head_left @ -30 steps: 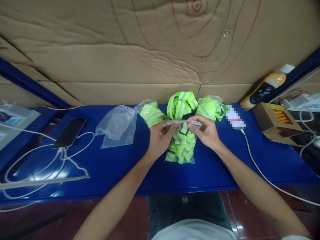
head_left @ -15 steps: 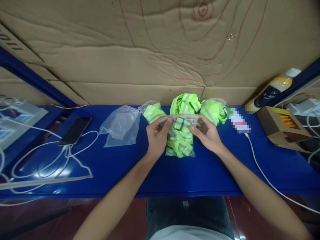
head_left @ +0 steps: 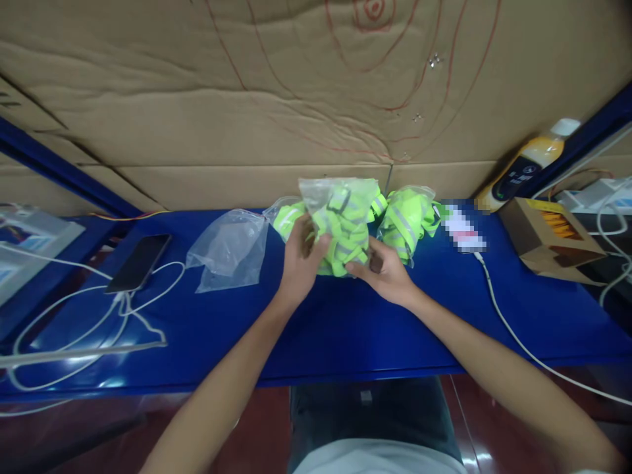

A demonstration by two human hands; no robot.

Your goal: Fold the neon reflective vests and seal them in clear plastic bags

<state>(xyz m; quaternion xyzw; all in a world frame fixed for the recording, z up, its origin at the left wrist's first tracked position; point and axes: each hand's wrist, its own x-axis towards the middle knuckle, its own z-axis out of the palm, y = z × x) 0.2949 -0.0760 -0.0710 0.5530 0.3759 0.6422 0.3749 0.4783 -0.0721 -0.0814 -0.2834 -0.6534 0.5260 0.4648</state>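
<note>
Between my two hands is a clear plastic bag (head_left: 343,230) stuffed with neon-yellow straps that carry grey reflective stripes; a dark buckle shows through near its top. My left hand (head_left: 303,253) grips the bag's left side, thumb across the front. At the lower right, my right hand (head_left: 382,270) pinches it, with the fingers partly behind. A similar bag of yellow straps (head_left: 405,220) lies just right of it, and another yellow bundle (head_left: 288,220) is partly hidden behind my left hand. An unfilled clear bag (head_left: 230,247) lies flat to the left.
On the blue shelf (head_left: 316,342), a phone (head_left: 139,263) with looped white cables (head_left: 99,329) lies at left. A blurred-out white item (head_left: 461,228) with a cable, an open cardboard box (head_left: 550,247) and a leaning juice bottle (head_left: 528,164) are at right. A cardboard wall (head_left: 276,131) stands behind.
Both hands have moved from the bag's top edge down to its sides and lower part. The bag is raised and further back, now covering much of the loose yellow straps behind.
</note>
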